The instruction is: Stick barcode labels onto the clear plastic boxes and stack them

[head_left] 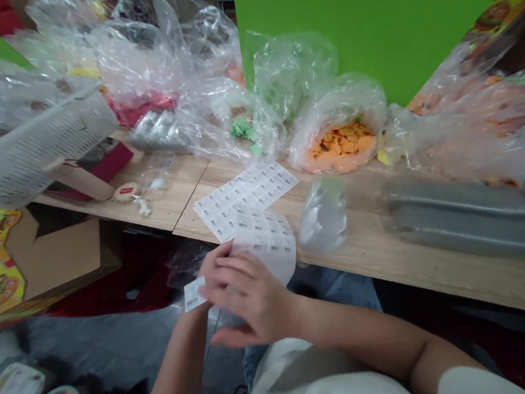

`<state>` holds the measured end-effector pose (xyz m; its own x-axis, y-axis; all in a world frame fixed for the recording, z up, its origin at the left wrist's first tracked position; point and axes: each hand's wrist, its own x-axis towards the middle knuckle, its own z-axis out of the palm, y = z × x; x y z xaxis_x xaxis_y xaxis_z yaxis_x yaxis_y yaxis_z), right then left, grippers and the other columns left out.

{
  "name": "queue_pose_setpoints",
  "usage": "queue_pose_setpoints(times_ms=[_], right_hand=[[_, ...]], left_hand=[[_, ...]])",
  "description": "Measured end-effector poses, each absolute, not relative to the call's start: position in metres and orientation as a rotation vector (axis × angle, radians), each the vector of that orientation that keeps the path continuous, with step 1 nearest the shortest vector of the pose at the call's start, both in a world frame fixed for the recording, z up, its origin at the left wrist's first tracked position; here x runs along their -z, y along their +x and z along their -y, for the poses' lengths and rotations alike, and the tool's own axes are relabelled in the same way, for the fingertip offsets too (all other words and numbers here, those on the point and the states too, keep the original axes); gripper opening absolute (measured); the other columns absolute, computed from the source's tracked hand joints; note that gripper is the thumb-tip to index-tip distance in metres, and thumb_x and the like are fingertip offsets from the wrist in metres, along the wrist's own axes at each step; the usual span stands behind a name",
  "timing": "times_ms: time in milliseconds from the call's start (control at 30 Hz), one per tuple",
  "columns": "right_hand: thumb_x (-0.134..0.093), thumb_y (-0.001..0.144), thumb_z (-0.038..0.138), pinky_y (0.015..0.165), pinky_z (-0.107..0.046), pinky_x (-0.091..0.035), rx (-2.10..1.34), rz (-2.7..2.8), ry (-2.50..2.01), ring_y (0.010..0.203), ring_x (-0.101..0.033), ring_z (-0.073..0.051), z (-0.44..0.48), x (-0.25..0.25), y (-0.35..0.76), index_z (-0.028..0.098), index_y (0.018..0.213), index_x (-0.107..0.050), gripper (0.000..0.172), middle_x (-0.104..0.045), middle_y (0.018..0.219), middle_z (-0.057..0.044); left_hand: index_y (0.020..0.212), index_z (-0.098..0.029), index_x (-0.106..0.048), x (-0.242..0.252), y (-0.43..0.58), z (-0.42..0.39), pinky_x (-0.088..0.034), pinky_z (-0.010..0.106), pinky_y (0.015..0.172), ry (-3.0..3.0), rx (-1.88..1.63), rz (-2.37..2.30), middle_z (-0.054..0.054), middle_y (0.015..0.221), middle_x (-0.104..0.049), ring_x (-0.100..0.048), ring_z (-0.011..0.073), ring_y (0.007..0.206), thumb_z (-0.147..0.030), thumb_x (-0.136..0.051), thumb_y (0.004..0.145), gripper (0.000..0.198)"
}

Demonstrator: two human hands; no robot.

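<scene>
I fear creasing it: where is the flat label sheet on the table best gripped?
Probably its near corner, from the table's front edge: the label sheet lies flat with that corner close to the edge, while bags crowd its far end.

Just beyond my right hand (248,297), a white paper label sheet (246,198) lies flat on the pale wooden table (436,261). Behind it is a clear plastic bag of orange discs (341,143), with a white plastic lattice basket (30,151) far left and grey metal trays (468,214) right.

Curled white label sheet (267,241), small peeled label (194,294) just lower left
</scene>
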<state>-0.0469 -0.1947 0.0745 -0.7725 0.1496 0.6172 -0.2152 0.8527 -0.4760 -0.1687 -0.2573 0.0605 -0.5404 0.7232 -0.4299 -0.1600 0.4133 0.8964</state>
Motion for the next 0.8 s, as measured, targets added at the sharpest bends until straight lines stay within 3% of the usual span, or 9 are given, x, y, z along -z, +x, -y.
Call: queue_pose_setpoints(times_ms=[67,167,267,433,600,700,800], right_hand=[[-0.049,0.086,0.035,0.098,-0.036,-0.040,-0.811,2.256,-0.233,0.109,-0.050,-0.020,0.178,-0.075,-0.042,0.018,0.113,-0.056,0.032,-0.059,0.111,-0.008],[-0.052,0.086,0.027,0.090,-0.034,-0.044,-0.900,2.188,-0.577,0.100,-0.052,-0.018,0.153,-0.071,-0.042,0.020,0.107,-0.060,0.024,-0.060,0.103,-0.007],[-0.054,0.085,0.031,0.085,-0.033,-0.045,-1.015,2.311,-0.447,0.094,-0.055,-0.017,0.141,-0.063,-0.047,0.020,0.101,-0.063,0.021,-0.063,0.097,-0.006],[-0.053,0.086,0.028,0.077,-0.028,-0.045,-1.260,2.401,-0.207,0.083,-0.058,-0.014,0.133,-0.060,-0.046,0.019,0.093,-0.066,0.017,-0.066,0.088,-0.004],[-0.053,0.085,0.028,0.068,-0.024,-0.045,-1.540,2.317,-0.370,0.075,-0.060,-0.012,0.122,-0.064,-0.046,0.019,0.079,-0.066,0.017,-0.066,0.079,0.000],[-0.047,0.088,0.031,0.067,-0.026,-0.046,-1.390,2.080,-0.670,0.073,-0.059,-0.013,0.126,-0.073,-0.049,0.019,0.082,-0.064,0.021,-0.065,0.078,-0.001],[-0.049,0.087,0.031,0.082,-0.030,-0.045,-1.132,2.052,-0.553,0.089,-0.057,-0.015,0.140,-0.085,-0.048,0.021,0.095,-0.062,0.019,-0.064,0.093,-0.004]], left_hand=[[0.092,-0.016,-0.066,-0.059,-0.172,0.257,-0.046,0.031,0.078,0.613,-1.238,-1.731,0.004,0.087,-0.067,-0.059,0.0240,0.089,-0.034,-0.071,0.061,0.036],[0.104,-0.015,-0.061,-0.057,-0.177,0.262,-0.047,0.031,0.074,0.774,-1.165,-1.708,0.004,0.090,-0.066,-0.059,0.0219,0.084,-0.036,-0.064,0.070,0.040],[0.107,-0.015,-0.059,-0.060,-0.178,0.269,-0.046,0.032,0.077,0.973,-1.072,-1.748,0.005,0.095,-0.064,-0.058,0.0207,0.087,-0.030,-0.054,0.078,0.033],[0.098,-0.017,-0.063,-0.079,-0.180,0.270,-0.044,0.031,0.084,1.510,-0.846,-1.802,0.006,0.098,-0.059,-0.055,0.0190,0.093,-0.010,-0.045,0.074,0.031],[0.098,-0.018,-0.062,-0.083,-0.180,0.269,-0.045,0.028,0.082,1.601,-0.749,-1.756,0.007,0.104,-0.057,-0.054,0.0175,0.096,-0.008,-0.043,0.075,0.031],[0.097,-0.017,-0.061,-0.072,-0.178,0.271,-0.044,0.030,0.085,1.559,-0.771,-1.745,0.007,0.101,-0.058,-0.055,0.0186,0.096,-0.015,-0.046,0.079,0.023],[0.094,-0.015,-0.060,-0.063,-0.177,0.272,-0.046,0.029,0.076,1.421,-0.841,-1.796,0.006,0.090,-0.062,-0.058,0.0183,0.085,-0.026,-0.047,0.083,0.020]])
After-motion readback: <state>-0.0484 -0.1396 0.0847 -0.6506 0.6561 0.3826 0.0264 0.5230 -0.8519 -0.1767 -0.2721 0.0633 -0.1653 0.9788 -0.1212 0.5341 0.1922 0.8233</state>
